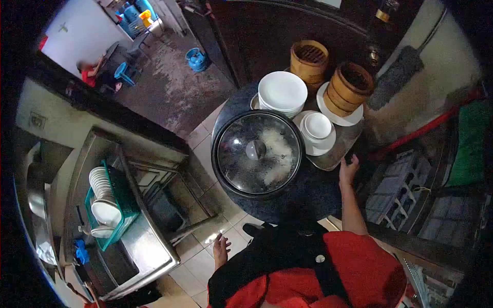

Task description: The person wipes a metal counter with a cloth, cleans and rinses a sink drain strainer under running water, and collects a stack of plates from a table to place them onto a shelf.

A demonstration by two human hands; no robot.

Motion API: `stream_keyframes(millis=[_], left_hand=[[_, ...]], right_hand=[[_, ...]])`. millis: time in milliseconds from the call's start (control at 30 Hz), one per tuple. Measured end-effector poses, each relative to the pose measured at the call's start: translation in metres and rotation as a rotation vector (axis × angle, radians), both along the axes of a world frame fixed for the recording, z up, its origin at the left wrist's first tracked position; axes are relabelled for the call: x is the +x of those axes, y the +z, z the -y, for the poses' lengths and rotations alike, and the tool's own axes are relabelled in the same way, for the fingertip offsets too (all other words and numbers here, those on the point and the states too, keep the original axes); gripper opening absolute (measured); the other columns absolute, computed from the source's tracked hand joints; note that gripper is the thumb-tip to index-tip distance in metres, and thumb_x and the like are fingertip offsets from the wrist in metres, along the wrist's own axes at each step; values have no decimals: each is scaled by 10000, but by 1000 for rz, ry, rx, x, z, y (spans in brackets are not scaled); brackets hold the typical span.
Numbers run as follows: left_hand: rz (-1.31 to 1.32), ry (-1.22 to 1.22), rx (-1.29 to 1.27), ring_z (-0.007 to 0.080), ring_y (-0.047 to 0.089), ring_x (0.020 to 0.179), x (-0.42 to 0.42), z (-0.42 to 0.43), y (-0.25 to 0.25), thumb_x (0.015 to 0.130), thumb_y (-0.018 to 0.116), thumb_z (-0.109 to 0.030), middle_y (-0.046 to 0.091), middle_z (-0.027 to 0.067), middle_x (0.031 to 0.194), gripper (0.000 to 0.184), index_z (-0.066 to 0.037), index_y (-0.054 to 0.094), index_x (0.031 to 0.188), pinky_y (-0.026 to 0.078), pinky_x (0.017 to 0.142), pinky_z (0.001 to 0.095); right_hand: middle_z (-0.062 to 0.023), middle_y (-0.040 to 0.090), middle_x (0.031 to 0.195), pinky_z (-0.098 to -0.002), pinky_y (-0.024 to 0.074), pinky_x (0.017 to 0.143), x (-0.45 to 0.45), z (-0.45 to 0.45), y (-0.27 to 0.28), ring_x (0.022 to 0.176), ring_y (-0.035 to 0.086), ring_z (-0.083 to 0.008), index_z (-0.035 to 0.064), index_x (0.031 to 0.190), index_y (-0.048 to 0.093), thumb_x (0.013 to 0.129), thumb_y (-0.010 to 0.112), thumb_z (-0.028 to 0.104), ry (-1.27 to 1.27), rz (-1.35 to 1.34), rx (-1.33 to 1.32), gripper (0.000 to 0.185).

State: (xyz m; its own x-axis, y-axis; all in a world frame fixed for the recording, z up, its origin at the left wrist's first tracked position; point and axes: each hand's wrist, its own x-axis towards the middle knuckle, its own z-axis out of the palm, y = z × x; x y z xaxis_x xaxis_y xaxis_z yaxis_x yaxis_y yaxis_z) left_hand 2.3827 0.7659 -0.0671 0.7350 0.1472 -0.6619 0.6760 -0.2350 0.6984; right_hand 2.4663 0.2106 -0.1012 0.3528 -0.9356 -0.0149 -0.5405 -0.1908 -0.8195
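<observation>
My right hand (pixel 349 171) is by the edge of a metal tray (pixel 326 163) on the round dark table, its fingers apart with nothing in them. I cannot tell whether it touches the tray. On that tray stand small white plates and bowls (pixel 318 124). Left of them is a large pan with a steamed-up glass lid (pixel 245 169). Behind it rises a stack of white bowls (pixel 281 90). Two bamboo steamers stand at the back, one bamboo steamer (pixel 349 88) on a white plate (pixel 354 120). My left hand (pixel 221 250) hangs low above the tiled floor, loosely open and holding nothing.
At left, a teal dish basket (pixel 123 218) with white plates sits on a metal sink counter (pixel 149 251). A doorway leads to a room with a blue gas cylinder (pixel 196 59) and a seated person (pixel 89 76). Grey crates (pixel 400 187) stand at right.
</observation>
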Motion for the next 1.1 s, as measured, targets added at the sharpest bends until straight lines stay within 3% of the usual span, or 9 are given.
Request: stream_keyframes(millis=[200,400,500,567,633,700,733,967,1100], left_hand=[[-23,64,-28,198,594,871,-29,-9,-1,917,465,-366,566,120,1057,479,-78,388,1291,479,648,305],[82,99,-76,235,611,864,-67,-52,-36,913,468,-380,562,144,1068,489,-65,404,1283,493,652,321],[77,137,-88,249,618,850,-91,-74,-27,912,484,-363,566,150,1052,484,-60,406,1281,514,656,333],[180,180,-97,254,612,878,-111,-94,-29,905,492,-373,565,146,1067,493,-68,403,1282,519,671,339],[81,185,-102,285,581,949,-142,-122,-37,895,462,-462,535,174,1125,588,-68,352,1318,479,738,382],[285,37,-25,278,583,941,-177,-155,-67,899,467,-442,539,168,1111,561,-79,361,1313,488,706,381],[52,231,-62,271,588,917,-175,-150,-36,904,485,-395,541,171,1085,548,-45,356,1306,507,685,382],[140,487,-151,273,591,870,-235,-181,-106,890,525,-367,554,194,998,550,25,386,1250,530,696,365],[128,408,-101,285,588,912,-197,-144,-66,876,532,-410,544,220,1034,596,11,369,1266,526,701,358]], right_hand=[[-168,369,1223,-427,378,893,-7,-26,7,1025,432,-298,22,1261,371,825,594,99,98,-51,-256,496],[-148,386,1219,-337,423,806,-11,-75,68,977,474,-247,42,1253,382,880,525,102,199,186,-62,404],[-144,425,1197,-336,419,812,-19,-92,50,975,487,-230,30,1249,379,890,524,126,254,309,-95,400],[-134,457,1165,-335,418,810,-24,-116,62,991,487,-222,23,1248,378,882,539,134,203,323,59,415],[-117,463,1142,-329,418,808,-27,-132,66,984,487,-217,34,1247,377,872,549,132,204,356,180,424],[-113,468,1130,-330,411,818,-25,-146,78,985,488,-212,35,1249,372,850,582,168,164,393,304,470],[-112,465,1130,-344,410,822,-22,-145,72,982,487,-213,38,1262,347,838,597,195,166,418,334,517],[-137,376,1255,-404,355,959,31,-84,52,1104,413,-289,55,1300,308,791,650,280,-3,515,735,653],[-149,321,1327,-494,316,969,61,-56,39,1178,353,-327,95,1299,322,745,692,343,-58,478,813,711]])
